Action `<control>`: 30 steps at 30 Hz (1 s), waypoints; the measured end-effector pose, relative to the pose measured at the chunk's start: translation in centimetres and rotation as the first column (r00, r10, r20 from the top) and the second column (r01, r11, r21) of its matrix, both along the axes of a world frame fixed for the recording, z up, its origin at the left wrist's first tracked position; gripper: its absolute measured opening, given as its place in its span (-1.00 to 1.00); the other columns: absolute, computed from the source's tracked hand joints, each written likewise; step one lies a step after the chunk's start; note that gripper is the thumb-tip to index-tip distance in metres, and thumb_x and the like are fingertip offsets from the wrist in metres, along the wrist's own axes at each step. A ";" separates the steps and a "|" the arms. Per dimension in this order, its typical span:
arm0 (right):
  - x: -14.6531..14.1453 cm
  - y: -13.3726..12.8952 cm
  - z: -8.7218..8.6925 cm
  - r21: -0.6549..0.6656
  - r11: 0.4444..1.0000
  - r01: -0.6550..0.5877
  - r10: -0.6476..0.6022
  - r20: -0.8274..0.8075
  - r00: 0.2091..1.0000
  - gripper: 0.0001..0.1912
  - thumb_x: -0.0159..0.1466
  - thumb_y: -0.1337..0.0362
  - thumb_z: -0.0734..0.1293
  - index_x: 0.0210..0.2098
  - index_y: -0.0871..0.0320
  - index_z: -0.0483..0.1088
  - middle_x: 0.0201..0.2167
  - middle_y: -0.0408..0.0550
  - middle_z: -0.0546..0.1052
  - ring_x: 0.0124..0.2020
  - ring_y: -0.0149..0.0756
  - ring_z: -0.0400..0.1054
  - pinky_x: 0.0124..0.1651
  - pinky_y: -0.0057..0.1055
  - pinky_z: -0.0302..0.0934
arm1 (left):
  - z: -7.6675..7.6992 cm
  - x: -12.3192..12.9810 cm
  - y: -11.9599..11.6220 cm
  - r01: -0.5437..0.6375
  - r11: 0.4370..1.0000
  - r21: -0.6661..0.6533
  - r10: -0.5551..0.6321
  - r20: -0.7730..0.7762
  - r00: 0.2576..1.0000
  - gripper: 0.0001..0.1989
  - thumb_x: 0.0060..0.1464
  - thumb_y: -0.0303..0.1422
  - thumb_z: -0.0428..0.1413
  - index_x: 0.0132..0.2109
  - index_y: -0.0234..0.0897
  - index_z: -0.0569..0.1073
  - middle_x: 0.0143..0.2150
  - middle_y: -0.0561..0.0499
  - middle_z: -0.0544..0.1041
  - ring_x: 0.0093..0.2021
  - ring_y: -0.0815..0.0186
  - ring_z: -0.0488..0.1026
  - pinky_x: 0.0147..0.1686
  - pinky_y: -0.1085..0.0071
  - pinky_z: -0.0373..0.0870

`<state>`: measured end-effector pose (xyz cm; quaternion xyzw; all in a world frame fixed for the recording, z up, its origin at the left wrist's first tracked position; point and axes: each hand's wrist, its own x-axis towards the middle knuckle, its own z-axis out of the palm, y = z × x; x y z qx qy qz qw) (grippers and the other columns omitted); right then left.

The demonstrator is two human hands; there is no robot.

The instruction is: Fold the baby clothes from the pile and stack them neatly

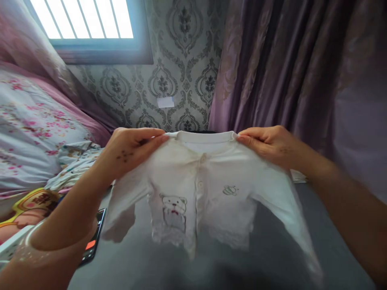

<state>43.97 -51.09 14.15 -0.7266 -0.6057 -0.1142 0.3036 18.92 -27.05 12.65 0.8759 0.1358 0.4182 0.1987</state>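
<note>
left hand [134, 146] and right hand [269, 144] pinching white top [172, 169] by its shoulders, over the desk [121, 266], hem toward near edge. likely spreading step; laying flat would want even tension.

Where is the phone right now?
In the head view, the phone lies at lower left on the gray surface, partly hidden behind the left forearm.

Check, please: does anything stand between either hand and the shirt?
Nothing visible does. The left hand and the right hand each pinch the shirt directly, one on either side of the collar.
</note>
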 end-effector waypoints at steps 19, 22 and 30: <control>9.0 11.9 -24.1 -0.703 0.662 0.260 -0.172 0.194 0.966 -0.56 0.43 0.03 -0.08 0.01 0.06 0.28 -0.17 0.12 0.56 -0.11 -0.11 0.45 -0.18 -0.32 0.12 | -24.4 14.5 8.8 -0.044 0.994 0.103 0.109 -0.813 0.572 -0.56 0.30 -0.12 -0.29 -0.05 -0.20 0.41 -0.18 -0.17 0.57 -0.18 0.12 0.52 -0.27 0.36 0.30; 10.1 13.0 -24.8 -0.696 0.671 0.255 -0.147 0.213 0.966 -0.55 0.43 0.04 -0.09 0.02 0.07 0.27 -0.17 0.13 0.56 -0.12 -0.10 0.46 -0.19 -0.32 0.13 | -24.8 15.4 9.8 -0.053 0.992 0.115 0.125 -0.823 0.554 -0.52 0.30 -0.11 -0.32 -0.02 -0.23 0.39 -0.16 -0.20 0.56 -0.15 0.10 0.52 -0.25 0.34 0.30; 13.2 16.1 -25.4 -0.702 0.667 0.252 -0.059 0.287 0.956 -0.53 0.44 0.06 -0.08 0.02 0.14 0.30 -0.16 0.18 0.56 -0.12 -0.05 0.46 -0.20 -0.29 0.16 | -25.3 17.4 11.9 -0.052 0.989 0.136 0.141 -0.808 0.571 -0.49 0.30 -0.10 -0.31 0.02 -0.30 0.39 -0.14 -0.27 0.56 -0.15 0.07 0.52 -0.21 0.28 0.30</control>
